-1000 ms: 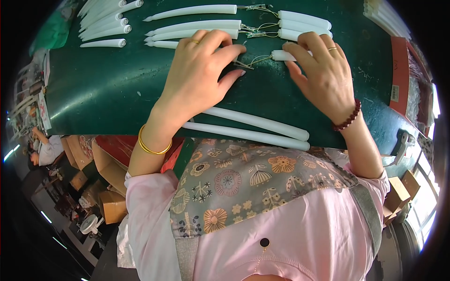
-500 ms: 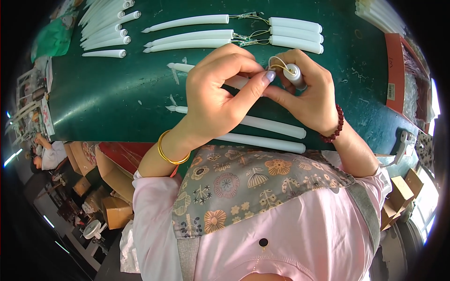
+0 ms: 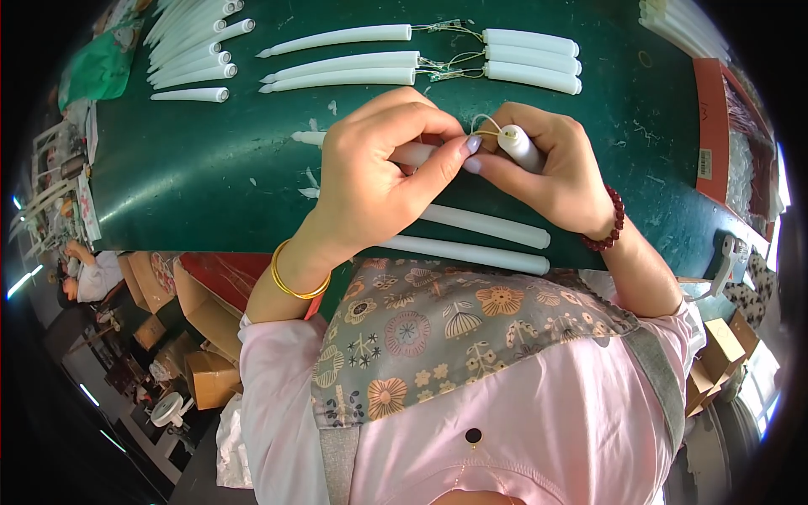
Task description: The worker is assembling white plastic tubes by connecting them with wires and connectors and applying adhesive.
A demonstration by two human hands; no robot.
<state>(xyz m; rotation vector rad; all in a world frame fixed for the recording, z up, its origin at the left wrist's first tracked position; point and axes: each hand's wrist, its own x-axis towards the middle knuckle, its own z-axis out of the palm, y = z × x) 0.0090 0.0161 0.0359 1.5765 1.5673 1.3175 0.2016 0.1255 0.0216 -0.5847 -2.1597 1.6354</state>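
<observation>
My left hand (image 3: 383,164) is closed round a white LED taper candle (image 3: 412,154), whose flame-shaped tip points left. In my right hand (image 3: 551,160) a short white tube (image 3: 520,149) is gripped, its end facing up toward me. Thin pale wires (image 3: 483,123) loop from the tube's end to my fingertips, where left thumb and right thumb nearly meet. What exactly the fingertips pinch is hidden. Below my hands, two more white candles (image 3: 488,225) lie side by side on the green table (image 3: 185,168). Their left parts are partly behind my left hand.
Beyond my hands, three candles (image 3: 337,61) lie wired to three white tubes (image 3: 532,61). Several white candles (image 3: 189,63) are piled at the far left. On the right stand a red box (image 3: 711,135) and a white-grey handheld tool (image 3: 725,257) by the table's edge.
Both hands have come slightly nearer to me, the left one also a little leftward. The candle's tip has shifted with it, and the tube's end has tilted. Both grips hold.
</observation>
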